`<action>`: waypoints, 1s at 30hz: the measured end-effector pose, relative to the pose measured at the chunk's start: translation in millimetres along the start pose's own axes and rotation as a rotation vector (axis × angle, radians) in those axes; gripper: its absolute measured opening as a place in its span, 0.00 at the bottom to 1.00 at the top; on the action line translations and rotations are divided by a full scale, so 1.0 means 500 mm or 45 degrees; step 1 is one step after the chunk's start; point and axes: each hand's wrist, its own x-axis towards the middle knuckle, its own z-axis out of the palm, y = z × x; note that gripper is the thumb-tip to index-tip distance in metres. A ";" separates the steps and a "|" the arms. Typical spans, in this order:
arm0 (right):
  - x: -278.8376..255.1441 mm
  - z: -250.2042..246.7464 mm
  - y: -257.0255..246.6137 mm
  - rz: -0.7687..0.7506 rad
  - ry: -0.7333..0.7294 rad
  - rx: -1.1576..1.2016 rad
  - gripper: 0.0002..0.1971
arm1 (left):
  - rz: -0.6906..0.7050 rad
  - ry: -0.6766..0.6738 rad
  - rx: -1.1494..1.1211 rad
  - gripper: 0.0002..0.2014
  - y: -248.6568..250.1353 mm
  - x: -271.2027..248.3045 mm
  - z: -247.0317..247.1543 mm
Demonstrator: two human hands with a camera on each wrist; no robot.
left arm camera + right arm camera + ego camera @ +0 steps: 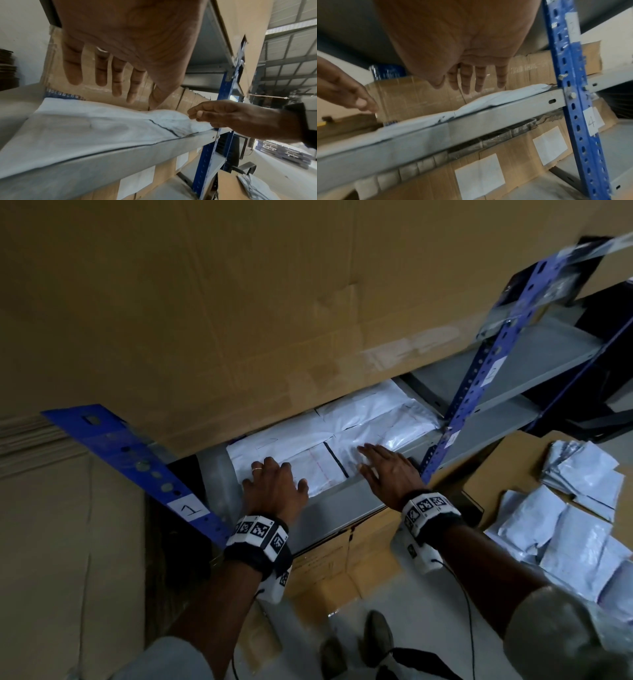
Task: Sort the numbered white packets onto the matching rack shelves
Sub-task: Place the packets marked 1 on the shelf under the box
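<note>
This is a warehouse or stockroom: a metal storage rack with blue perforated uprights point(570, 94) and grey steel shelves point(346, 505) bears handwritten paper number labels point(190, 509), and brown corrugated cardboard cartons point(488, 169) with white paper labels are packed on and under the shelves. Glossy white plastic mailer packets point(579, 529) lie heaped on a flattened carton on the floor, and the left wrist view shows a high corrugated metal roof on steel beams point(289, 35) over a bare concrete aisle.

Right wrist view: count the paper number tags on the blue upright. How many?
2. One tag sits high on the blue upright, its digit blurred; the other tag, marked 4, sits below the shelf rail. Others may be out of frame.
</note>
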 end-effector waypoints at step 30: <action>-0.588 -0.261 0.490 0.716 0.739 0.542 0.07 | 0.420 -0.200 -0.464 0.13 0.724 -0.179 0.031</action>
